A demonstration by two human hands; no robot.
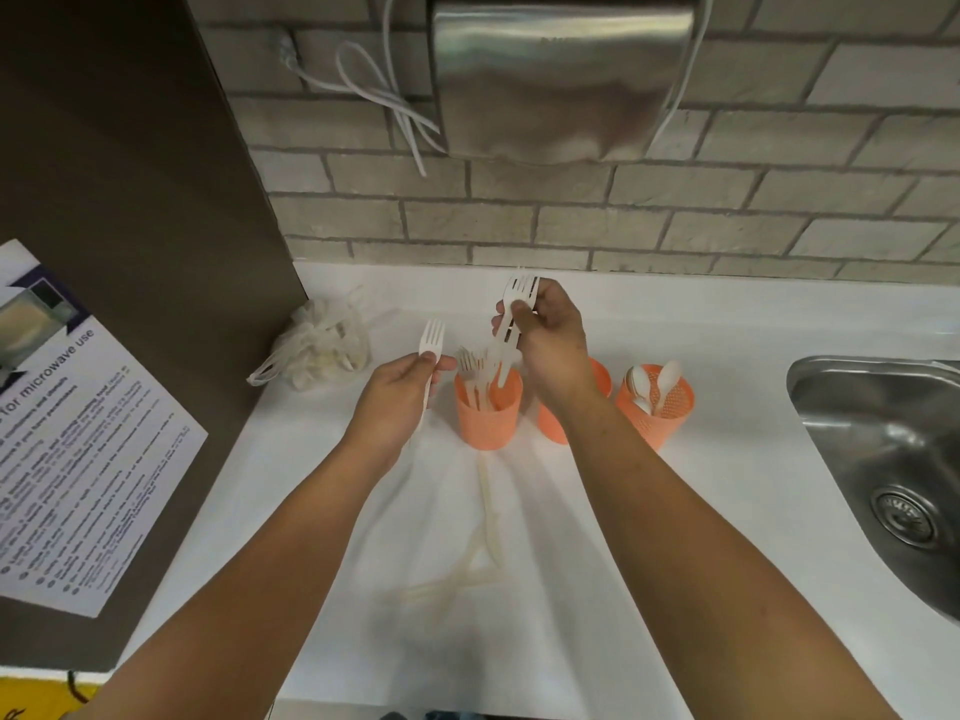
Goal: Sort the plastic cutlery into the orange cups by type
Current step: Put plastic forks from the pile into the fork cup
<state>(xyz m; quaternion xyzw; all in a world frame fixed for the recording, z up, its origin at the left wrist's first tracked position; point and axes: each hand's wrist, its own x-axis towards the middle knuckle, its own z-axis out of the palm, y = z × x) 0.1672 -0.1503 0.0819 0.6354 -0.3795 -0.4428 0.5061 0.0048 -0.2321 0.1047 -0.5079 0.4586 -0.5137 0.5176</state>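
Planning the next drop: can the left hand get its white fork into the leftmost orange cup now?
Probably yes. The left hand holds the white plastic fork beside the leftmost orange plastic cup; its near rim is uncovered. The right hand, gripping more forks, crowds only the far right.

Bright even indoor light, glare on white counter [675,511], soft shadows, slight blur, wide-angle bending at edges

A white counter [701,485] is carrying three orange cups [488,423] at frame centre. A clear bag [322,345] is sitting left of them, loose cutlery [485,517] lying just below.
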